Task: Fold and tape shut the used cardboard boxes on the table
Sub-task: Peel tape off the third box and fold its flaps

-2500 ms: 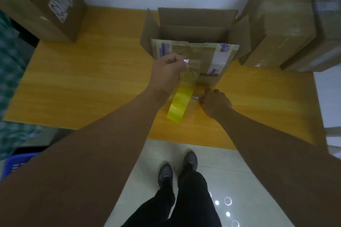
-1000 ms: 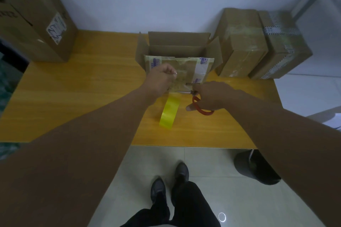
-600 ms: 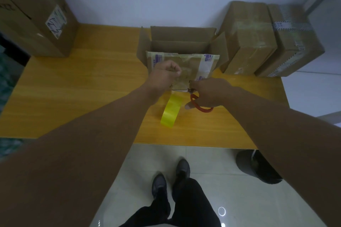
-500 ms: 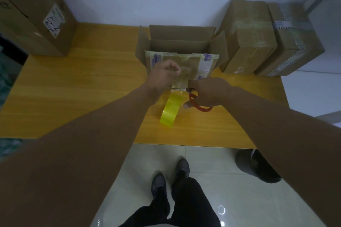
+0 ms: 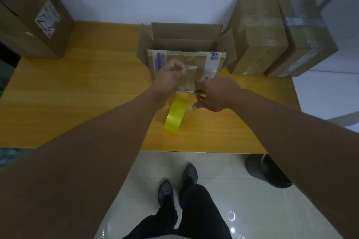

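Observation:
An open cardboard box [image 5: 184,44] stands at the back middle of the wooden table [image 5: 77,87], its flaps up and its near flap folded toward me. My left hand [image 5: 171,75] pinches a strip of clear tape [image 5: 191,69] pulled up over that near flap. The yellow tape roll [image 5: 175,113] hangs below the strip, near the table. My right hand [image 5: 215,93] grips red-handled scissors [image 5: 204,103], their blades reaching left across the tape just above the roll.
Two taped-shut boxes [image 5: 256,37] [image 5: 305,39] stand at the table's back right. A large box with a label [image 5: 33,13] sits at the back left. My feet [image 5: 178,182] stand on the tiled floor below the near table edge; a dark round object [image 5: 268,172] lies right.
My right hand picked up the scissors from the table and brought the blades to the tape above the roll. My left hand kept holding the tape strip up.

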